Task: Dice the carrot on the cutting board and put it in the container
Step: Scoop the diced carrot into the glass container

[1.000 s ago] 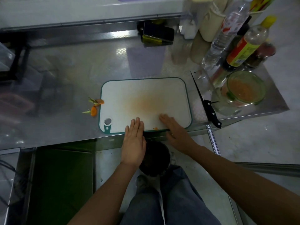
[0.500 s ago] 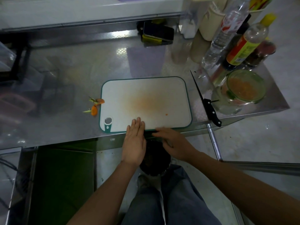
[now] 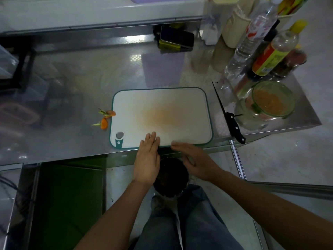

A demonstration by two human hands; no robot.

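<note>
1. Cutting board (image 3: 162, 112): white, green-edged, flat on the steel table (image 3: 72, 98); orange stain at centre.
2. Left hand (image 3: 146, 159): fingers straight and together, tips resting on the board's near edge; holds nothing.
3. Right hand (image 3: 196, 159): blurred, fingers loosely extended at the board's near edge; nothing seen in it.
4. Diced carrot (image 3: 270, 101): inside the glass container (image 3: 253, 98), right of the board.
5. Knife (image 3: 232, 121): on the table between board and container.
6. Carrot ends (image 3: 105, 120): on the table, just left of the board.
</note>
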